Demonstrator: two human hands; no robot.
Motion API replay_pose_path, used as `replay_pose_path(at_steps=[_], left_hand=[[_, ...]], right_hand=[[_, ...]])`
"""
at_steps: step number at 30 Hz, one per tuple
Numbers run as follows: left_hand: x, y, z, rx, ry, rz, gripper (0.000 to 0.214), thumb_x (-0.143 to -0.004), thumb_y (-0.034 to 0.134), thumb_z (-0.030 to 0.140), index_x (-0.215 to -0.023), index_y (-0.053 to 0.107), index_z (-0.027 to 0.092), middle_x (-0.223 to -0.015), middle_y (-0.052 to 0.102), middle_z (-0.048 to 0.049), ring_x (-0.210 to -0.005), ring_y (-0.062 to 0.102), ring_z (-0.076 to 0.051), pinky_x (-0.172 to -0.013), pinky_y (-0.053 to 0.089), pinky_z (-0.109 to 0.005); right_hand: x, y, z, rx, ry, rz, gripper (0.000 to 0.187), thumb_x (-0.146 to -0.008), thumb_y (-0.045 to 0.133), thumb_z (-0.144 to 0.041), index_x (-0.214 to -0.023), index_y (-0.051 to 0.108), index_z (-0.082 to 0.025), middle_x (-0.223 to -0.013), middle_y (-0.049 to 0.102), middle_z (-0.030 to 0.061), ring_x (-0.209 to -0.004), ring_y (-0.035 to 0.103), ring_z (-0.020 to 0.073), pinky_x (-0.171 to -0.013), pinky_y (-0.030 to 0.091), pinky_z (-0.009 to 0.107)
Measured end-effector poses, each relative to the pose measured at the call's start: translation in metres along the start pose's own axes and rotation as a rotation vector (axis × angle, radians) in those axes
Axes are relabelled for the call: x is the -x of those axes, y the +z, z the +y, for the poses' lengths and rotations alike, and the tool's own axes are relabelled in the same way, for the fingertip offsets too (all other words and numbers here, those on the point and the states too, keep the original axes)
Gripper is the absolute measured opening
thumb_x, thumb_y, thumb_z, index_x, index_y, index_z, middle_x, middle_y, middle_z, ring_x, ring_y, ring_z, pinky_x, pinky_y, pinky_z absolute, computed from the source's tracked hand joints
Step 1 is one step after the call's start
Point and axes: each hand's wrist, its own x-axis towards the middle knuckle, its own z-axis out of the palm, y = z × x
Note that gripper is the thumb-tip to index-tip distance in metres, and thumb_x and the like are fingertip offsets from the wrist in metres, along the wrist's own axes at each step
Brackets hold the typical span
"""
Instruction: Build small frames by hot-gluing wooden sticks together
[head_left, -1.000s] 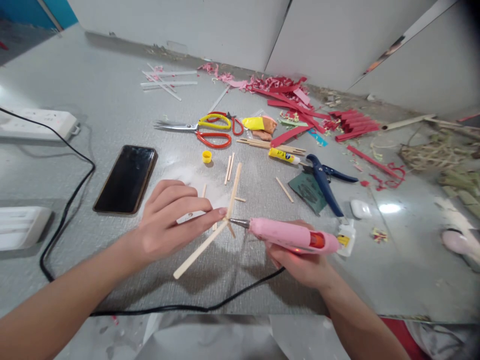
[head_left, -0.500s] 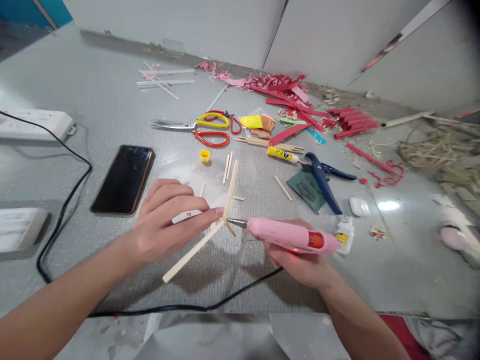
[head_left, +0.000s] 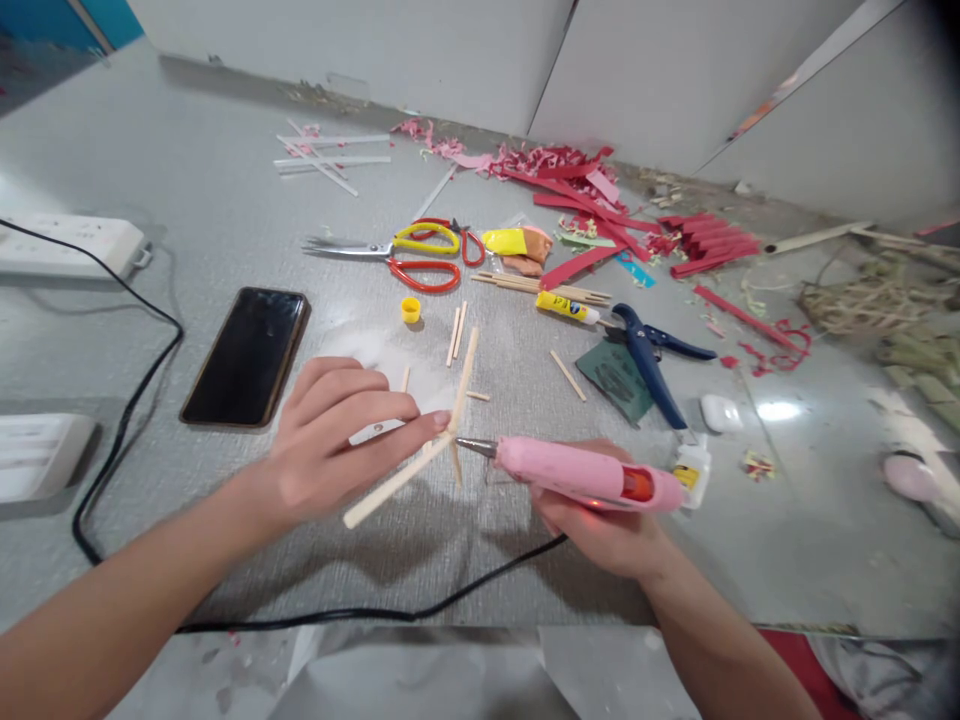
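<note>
My left hand point(head_left: 341, 430) is closed, its fingertips pinching a small frame of pale wooden sticks point(head_left: 401, 482) near the joint where the sticks meet. One stick points up and away, another slants down toward me, and a shorter one hangs below the joint. My right hand point(head_left: 592, 530) is wrapped round a pink hot glue gun point(head_left: 562, 468). Its metal nozzle points left, right beside the joint; whether they touch I cannot tell. An orange-red light glows on the gun's underside. Part of a white object point(head_left: 375, 432) shows behind my left fingers.
Phone point(head_left: 246, 357), scissors point(head_left: 420, 258), yellow cap point(head_left: 410, 310), glue tube point(head_left: 566, 307) and blue cutter point(head_left: 649, 360) lie around the hands. Red paper strips point(head_left: 592, 200) are heaped at the back. A black cable point(head_left: 315, 617) runs along the front; power strips point(head_left: 71, 247) stand left.
The stick frame has turned a little in my left fingers, so its near stick's end has moved up and right. The glue gun has shifted very slightly right and stays by the joint.
</note>
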Motion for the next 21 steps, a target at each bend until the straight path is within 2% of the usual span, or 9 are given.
replay_pose_path(at_steps=[5, 11, 15, 21], left_hand=[[-0.0008, -0.0037, 0.0034, -0.012, -0.075, -0.062, 0.015, -0.097, 0.077, 0.016, -0.106, 0.075, 0.029, -0.087, 0.076, 0.0047, -0.081, 0.068, -0.018, -0.079, 0.058, -0.036], [0.0002, -0.0025, 0.0037, 0.014, -0.043, -0.03, 0.02, -0.092, 0.081, 0.012, -0.109, 0.076, 0.023, -0.086, 0.076, 0.0016, -0.08, 0.066, -0.02, -0.076, 0.057, -0.039], [0.0003, -0.0013, 0.0026, 0.015, -0.056, -0.035, 0.019, -0.094, 0.08, 0.014, -0.108, 0.076, 0.025, -0.088, 0.076, 0.0023, -0.081, 0.066, -0.019, -0.077, 0.057, -0.038], [0.0009, 0.0008, 0.0, 0.022, -0.004, -0.009, 0.019, -0.09, 0.083, 0.013, -0.106, 0.076, 0.022, -0.088, 0.074, 0.0019, -0.08, 0.064, -0.018, -0.076, 0.056, -0.036]], right_hand=[[0.0002, 0.0001, -0.001, 0.022, -0.009, -0.009, 0.03, -0.081, 0.052, -0.014, -0.055, 0.042, -0.024, -0.049, 0.047, -0.0052, -0.044, 0.044, 0.0115, -0.046, 0.03, 0.029], [0.0, -0.0003, -0.0007, 0.053, -0.023, -0.025, 0.031, -0.083, 0.052, -0.015, -0.055, 0.042, -0.024, -0.049, 0.047, -0.0051, -0.045, 0.044, 0.0115, -0.048, 0.03, 0.029], [-0.0005, -0.0009, -0.0015, 0.068, -0.015, -0.03, 0.029, -0.082, 0.051, -0.015, -0.055, 0.043, -0.024, -0.049, 0.047, -0.0055, -0.045, 0.044, 0.0116, -0.048, 0.03, 0.029], [-0.0007, -0.0006, -0.0017, 0.053, -0.003, -0.007, 0.03, -0.082, 0.052, -0.015, -0.055, 0.042, -0.025, -0.048, 0.049, -0.0048, -0.044, 0.046, 0.0127, -0.047, 0.031, 0.029]])
